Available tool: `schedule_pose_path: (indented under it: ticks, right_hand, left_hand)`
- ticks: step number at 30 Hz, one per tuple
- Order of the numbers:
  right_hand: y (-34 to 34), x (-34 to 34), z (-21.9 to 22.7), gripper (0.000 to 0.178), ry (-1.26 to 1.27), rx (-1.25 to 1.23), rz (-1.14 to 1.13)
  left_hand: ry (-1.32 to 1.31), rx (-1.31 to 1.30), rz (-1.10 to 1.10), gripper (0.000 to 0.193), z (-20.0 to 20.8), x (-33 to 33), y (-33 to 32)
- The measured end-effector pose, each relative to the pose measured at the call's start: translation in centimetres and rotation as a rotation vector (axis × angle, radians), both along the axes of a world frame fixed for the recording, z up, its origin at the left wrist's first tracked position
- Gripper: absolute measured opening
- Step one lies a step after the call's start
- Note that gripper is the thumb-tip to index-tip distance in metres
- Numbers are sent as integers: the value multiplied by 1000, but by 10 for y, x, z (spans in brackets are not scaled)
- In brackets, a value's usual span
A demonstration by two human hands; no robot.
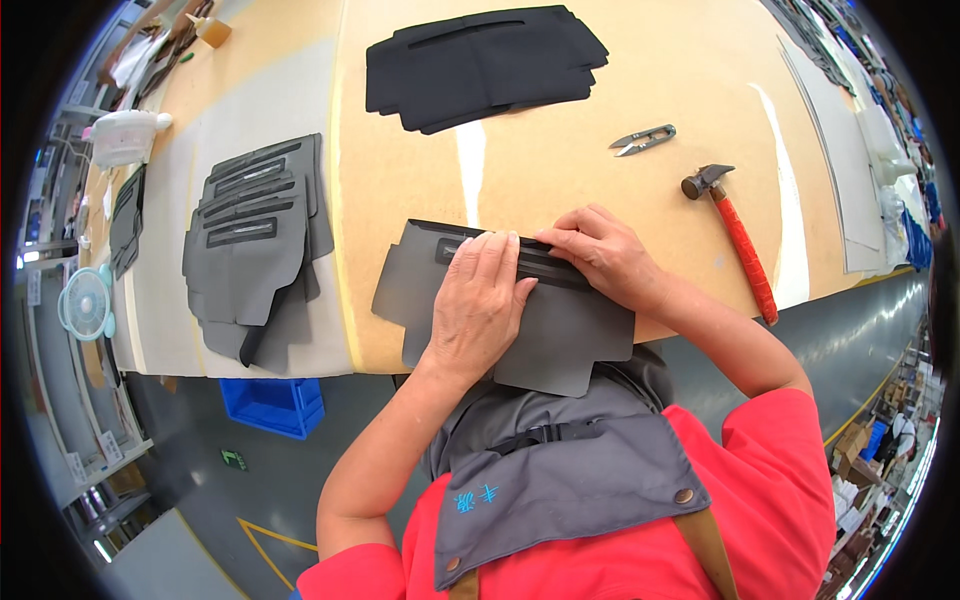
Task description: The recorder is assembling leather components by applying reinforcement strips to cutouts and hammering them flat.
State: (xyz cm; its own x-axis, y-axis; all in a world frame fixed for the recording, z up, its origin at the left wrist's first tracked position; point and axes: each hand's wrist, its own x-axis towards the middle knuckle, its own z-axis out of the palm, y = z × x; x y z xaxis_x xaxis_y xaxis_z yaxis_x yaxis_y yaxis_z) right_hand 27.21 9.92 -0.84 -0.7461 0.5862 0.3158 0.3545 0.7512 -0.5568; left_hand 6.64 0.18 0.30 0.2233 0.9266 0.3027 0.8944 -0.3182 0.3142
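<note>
Crosswise, gray panel (pixel 565 325), long axis left-right, slightly slanted.

Blue characters (pixel 476 498) stand on the grey apron (pixel 590 500), a green sign (pixel 233 459) on the floor (pixel 285 485).

Left of the handled panel (pixel 560 345) lie overlapping pieces (pixel 250 245); behind it, a stack (pixel 490 75); rightward, a hammer (pixel 739 240); behind-right, snips (pixel 646 139)

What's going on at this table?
A person is working on a grey panel at the near edge of the table. The left hand lies over it; the right hand has its fingers at the far edge. A black stack lies beyond, more grey panels to the left, snips and a hammer to the right.
</note>
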Motion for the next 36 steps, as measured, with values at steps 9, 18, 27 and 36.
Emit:
schedule_pose_path:
  ticks: [9,18,27,36]
  right_hand:
    - [-1,7,-5,48,15,96,-3]
    - [0,19,-9,46,59,179,24]
    - [-3,37,2,46,34,-62,-56]
    - [-7,55,2,43,43,-47,-54]
  left_hand:
    - [20,-19,13,46,4,6,1]
    - [56,-35,38,50,8,23,-2]
    - [132,-33,25,52,8,39,-5]
    - [72,-65,-20,48,9,50,-4]
